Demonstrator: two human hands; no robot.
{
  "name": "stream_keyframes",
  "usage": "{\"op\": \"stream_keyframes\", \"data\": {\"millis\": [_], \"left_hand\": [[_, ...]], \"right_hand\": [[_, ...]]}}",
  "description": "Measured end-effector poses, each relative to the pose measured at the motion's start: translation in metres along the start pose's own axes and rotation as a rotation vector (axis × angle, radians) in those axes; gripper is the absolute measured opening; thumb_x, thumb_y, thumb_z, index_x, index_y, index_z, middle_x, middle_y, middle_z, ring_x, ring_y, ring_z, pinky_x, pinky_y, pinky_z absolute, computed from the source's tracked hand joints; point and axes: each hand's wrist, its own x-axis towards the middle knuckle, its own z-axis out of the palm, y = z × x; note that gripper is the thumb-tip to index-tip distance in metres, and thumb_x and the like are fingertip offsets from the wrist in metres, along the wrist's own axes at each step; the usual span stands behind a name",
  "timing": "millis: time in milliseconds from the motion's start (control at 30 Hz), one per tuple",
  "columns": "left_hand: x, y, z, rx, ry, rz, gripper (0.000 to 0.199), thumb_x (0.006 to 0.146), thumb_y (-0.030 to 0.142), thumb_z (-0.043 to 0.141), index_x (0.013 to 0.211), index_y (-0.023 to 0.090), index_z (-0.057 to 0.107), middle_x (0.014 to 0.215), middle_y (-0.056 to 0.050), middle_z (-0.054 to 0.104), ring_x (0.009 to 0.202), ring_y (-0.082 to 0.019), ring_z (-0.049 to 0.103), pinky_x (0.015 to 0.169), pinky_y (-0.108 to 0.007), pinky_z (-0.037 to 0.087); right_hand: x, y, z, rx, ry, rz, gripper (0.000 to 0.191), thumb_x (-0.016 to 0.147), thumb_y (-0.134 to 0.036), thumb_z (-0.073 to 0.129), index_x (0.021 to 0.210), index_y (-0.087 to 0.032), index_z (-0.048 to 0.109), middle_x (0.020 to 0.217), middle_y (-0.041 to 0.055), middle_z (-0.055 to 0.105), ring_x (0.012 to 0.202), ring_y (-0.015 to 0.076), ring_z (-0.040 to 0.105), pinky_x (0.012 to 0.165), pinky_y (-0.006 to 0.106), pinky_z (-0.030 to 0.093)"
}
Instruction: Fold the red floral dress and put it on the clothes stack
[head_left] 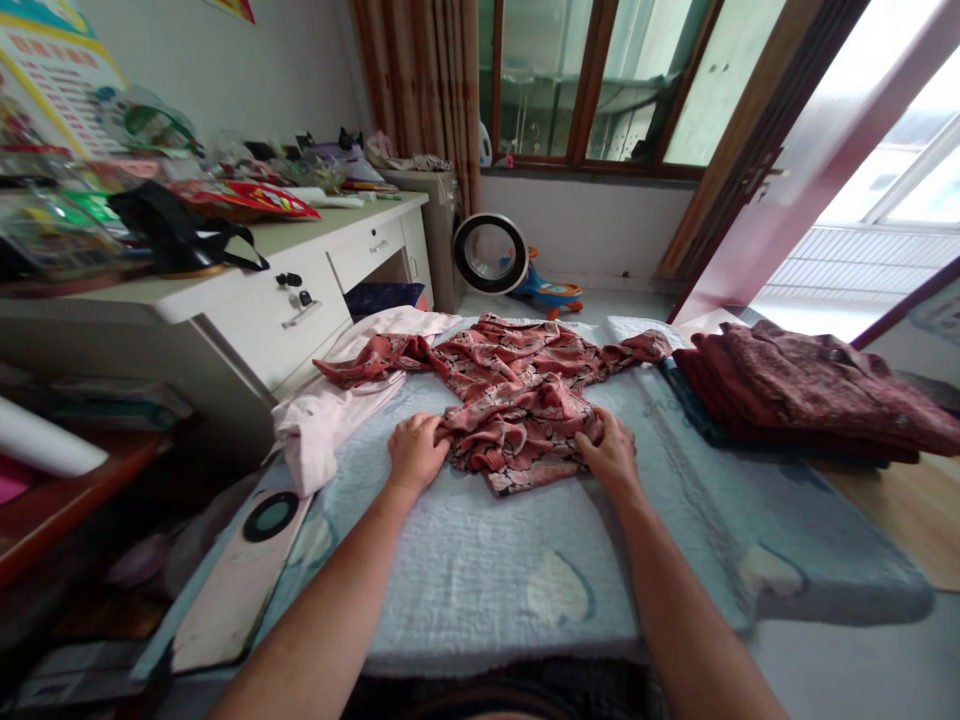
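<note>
A red patterned long-sleeved shirt [517,365] lies spread on a blue padded cover [480,570], its sleeves stretched out to both sides and its near part bunched in folds. My left hand [418,450] grips the bunched cloth at its left edge, fingertips hidden in the folds. On the opposite edge, my right hand [609,447] is closed on the same shirt, thumb on top and the other fingers partly out of sight. Under the left sleeve lies a pale pink garment [319,430], which hangs toward the table's left side.
Folded dark red clothes [817,390] are stacked at the right. A pale board with a dark ring [232,590] lies at the near left. The white desk [247,330] along the left wall carries clutter. Behind stand a washing machine with its round door [491,254] open and a blue toy [547,290].
</note>
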Motion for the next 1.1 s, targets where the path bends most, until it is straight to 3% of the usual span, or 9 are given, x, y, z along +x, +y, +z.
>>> {"op": "stream_keyframes", "data": {"millis": [133, 267, 467, 567, 633, 733, 800, 933, 1100], "left_hand": [[0.007, 0.001, 0.001, -0.573, -0.006, -0.034, 0.014, 0.083, 0.028, 0.053, 0.087, 0.02, 0.063, 0.085, -0.004, 0.069, 0.084, -0.021, 0.064, 0.079, -0.032, 0.049], [0.014, -0.003, -0.002, -1.129, 0.192, -0.212, 0.027, 0.073, 0.036, 0.065, 0.093, 0.019, 0.06, 0.084, 0.0, 0.067, 0.076, -0.016, 0.063, 0.072, -0.027, 0.051], [0.022, -0.021, -0.018, -1.447, 0.455, -0.459, 0.037, 0.061, 0.023, 0.072, 0.095, 0.019, 0.059, 0.084, 0.002, 0.066, 0.07, -0.011, 0.063, 0.066, -0.022, 0.05], [0.025, -0.031, -0.016, -1.403, 0.536, -0.48, 0.039, 0.063, 0.017, 0.065, 0.101, 0.021, 0.058, 0.096, -0.002, 0.067, 0.08, -0.013, 0.066, 0.075, -0.026, 0.053], [0.026, -0.035, -0.012, -1.29, 0.556, -0.439, 0.045, 0.067, 0.016, 0.063, 0.111, 0.023, 0.056, 0.112, -0.005, 0.064, 0.1, -0.018, 0.065, 0.089, -0.033, 0.052], [0.022, -0.032, -0.01, -0.94, 0.552, -0.333, 0.056, 0.07, 0.021, 0.068, 0.123, 0.024, 0.052, 0.132, -0.009, 0.054, 0.126, -0.025, 0.052, 0.107, -0.043, 0.042], [0.016, -0.022, -0.011, -0.672, 0.508, -0.185, 0.054, 0.071, 0.023, 0.069, 0.122, 0.022, 0.054, 0.133, -0.009, 0.053, 0.13, -0.028, 0.047, 0.111, -0.046, 0.038], [0.001, 0.007, -0.012, -0.409, 0.212, 0.15, 0.026, 0.085, 0.025, 0.057, 0.11, 0.02, 0.062, 0.114, -0.008, 0.064, 0.107, -0.024, 0.06, 0.1, -0.043, 0.047], [-0.011, 0.029, 0.0, -0.258, -0.138, 0.363, 0.021, 0.086, 0.031, 0.063, 0.103, 0.02, 0.067, 0.105, -0.007, 0.068, 0.101, -0.024, 0.062, 0.094, -0.039, 0.049]], "right_hand": [[-0.002, 0.0, 0.001, -0.107, -0.094, -0.072, 0.038, 0.072, -0.025, 0.05, 0.106, -0.021, 0.066, 0.099, 0.0077, 0.069, 0.094, 0.0239, 0.061, 0.087, 0.037, 0.045], [0.001, -0.003, -0.007, 0.013, 0.025, -0.043, 0.034, 0.072, -0.025, 0.045, 0.098, -0.019, 0.067, 0.09, 0.0069, 0.069, 0.083, 0.0212, 0.06, 0.078, 0.032, 0.046], [0.003, -0.009, -0.018, 0.082, 0.225, 0.044, 0.028, 0.069, -0.026, 0.045, 0.087, -0.019, 0.066, 0.082, 0.0062, 0.064, 0.076, 0.021, 0.057, 0.075, 0.032, 0.045], [0.004, -0.006, -0.021, 0.08, 0.294, 0.039, 0.027, 0.067, -0.024, 0.045, 0.083, -0.018, 0.066, 0.082, 0.0063, 0.061, 0.076, 0.0213, 0.055, 0.076, 0.034, 0.044], [0.004, -0.003, -0.022, 0.082, 0.317, 0.021, 0.027, 0.067, -0.023, 0.046, 0.083, -0.018, 0.066, 0.084, 0.0065, 0.059, 0.076, 0.0212, 0.055, 0.076, 0.034, 0.045], [0.004, -0.004, -0.023, 0.074, 0.324, -0.041, 0.025, 0.069, -0.024, 0.048, 0.084, -0.019, 0.067, 0.092, 0.0083, 0.061, 0.085, 0.023, 0.056, 0.081, 0.036, 0.045], [0.002, -0.007, -0.022, 0.063, 0.296, -0.107, 0.023, 0.074, -0.027, 0.05, 0.086, -0.019, 0.068, 0.095, 0.0092, 0.064, 0.092, 0.0242, 0.056, 0.086, 0.037, 0.044], [-0.003, -0.016, -0.014, 0.069, 0.126, -0.221, 0.03, 0.085, -0.038, 0.054, 0.101, -0.018, 0.07, 0.091, 0.008, 0.069, 0.089, 0.0228, 0.058, 0.088, 0.036, 0.044], [-0.013, -0.021, -0.004, 0.01, -0.147, -0.248, 0.04, 0.088, -0.043, 0.054, 0.115, -0.019, 0.069, 0.067, 0.0004, 0.062, 0.065, 0.0171, 0.054, 0.066, 0.027, 0.042]]}}
